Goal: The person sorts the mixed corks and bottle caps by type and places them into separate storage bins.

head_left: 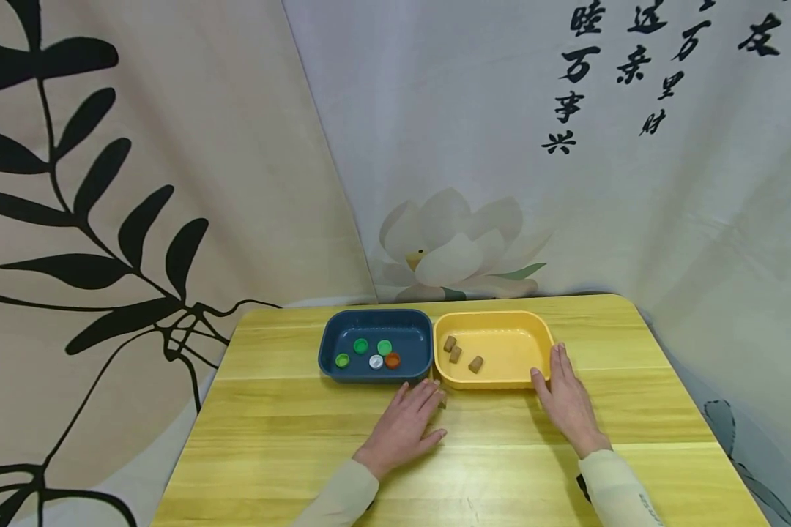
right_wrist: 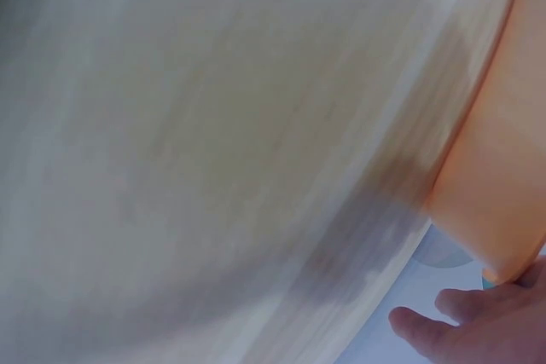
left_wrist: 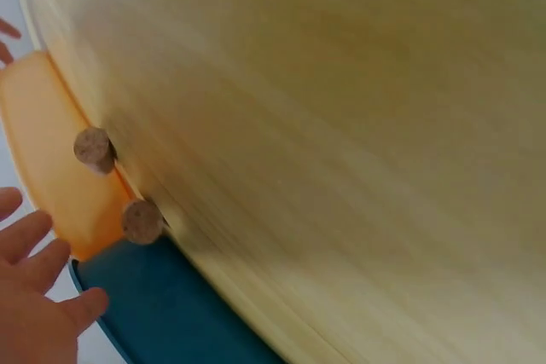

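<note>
My left hand (head_left: 405,428) reaches over the table in front of the trays, fingers extended, just beside a cork stopper (head_left: 443,402) it partly hides. Two cork stoppers stand by the yellow tray's near side in the left wrist view, one cork (left_wrist: 94,148) farther along and the other cork (left_wrist: 143,222) near the blue tray's corner. The yellow tray (head_left: 501,378) holds three more corks (head_left: 476,364). At its right end lies my right hand (head_left: 570,402), fingers straight and seemingly touching the rim; in the right wrist view the fingertips (right_wrist: 414,326) are by the tray's corner.
Left of the yellow tray, side by side, stands a dark blue tray (head_left: 376,326) with several bottle caps: green caps (head_left: 360,345), a white cap (head_left: 376,361) and an orange-red cap (head_left: 392,360). The wooden table (head_left: 501,468) ends behind the trays at a printed curtain (head_left: 633,219).
</note>
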`<state>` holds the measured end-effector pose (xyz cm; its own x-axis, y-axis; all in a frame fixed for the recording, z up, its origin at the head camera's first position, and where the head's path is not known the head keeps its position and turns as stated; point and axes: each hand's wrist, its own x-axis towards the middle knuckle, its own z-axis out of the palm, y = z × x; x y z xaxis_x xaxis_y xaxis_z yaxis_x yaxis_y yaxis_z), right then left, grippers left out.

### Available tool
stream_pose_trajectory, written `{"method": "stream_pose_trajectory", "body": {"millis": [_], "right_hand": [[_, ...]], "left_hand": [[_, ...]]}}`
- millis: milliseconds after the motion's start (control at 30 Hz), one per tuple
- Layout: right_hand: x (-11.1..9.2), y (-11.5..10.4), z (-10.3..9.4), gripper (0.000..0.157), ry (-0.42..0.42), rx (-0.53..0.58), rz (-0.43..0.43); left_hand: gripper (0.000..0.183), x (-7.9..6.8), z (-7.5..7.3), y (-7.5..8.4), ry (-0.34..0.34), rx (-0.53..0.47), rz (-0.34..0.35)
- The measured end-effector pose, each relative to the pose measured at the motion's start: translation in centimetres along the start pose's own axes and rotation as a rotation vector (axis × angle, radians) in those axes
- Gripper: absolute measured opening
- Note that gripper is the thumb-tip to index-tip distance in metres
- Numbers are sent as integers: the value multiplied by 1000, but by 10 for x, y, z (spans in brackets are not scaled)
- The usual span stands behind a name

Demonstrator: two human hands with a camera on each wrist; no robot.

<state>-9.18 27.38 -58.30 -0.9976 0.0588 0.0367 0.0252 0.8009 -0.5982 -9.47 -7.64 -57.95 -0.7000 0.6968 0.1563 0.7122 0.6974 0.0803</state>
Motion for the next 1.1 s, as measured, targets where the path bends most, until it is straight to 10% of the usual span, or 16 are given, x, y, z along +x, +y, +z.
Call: {"method": "stream_pose_trajectory", "body": {"millis": [733, 1100], "right_hand": [[2, 3, 2, 83, 0, 4, 4], [1, 2, 1, 82, 8, 1, -1]], "left_hand": [[73, 20, 15, 12, -151, 76, -52], [61, 15, 19, 13, -78, 87, -7]]}}
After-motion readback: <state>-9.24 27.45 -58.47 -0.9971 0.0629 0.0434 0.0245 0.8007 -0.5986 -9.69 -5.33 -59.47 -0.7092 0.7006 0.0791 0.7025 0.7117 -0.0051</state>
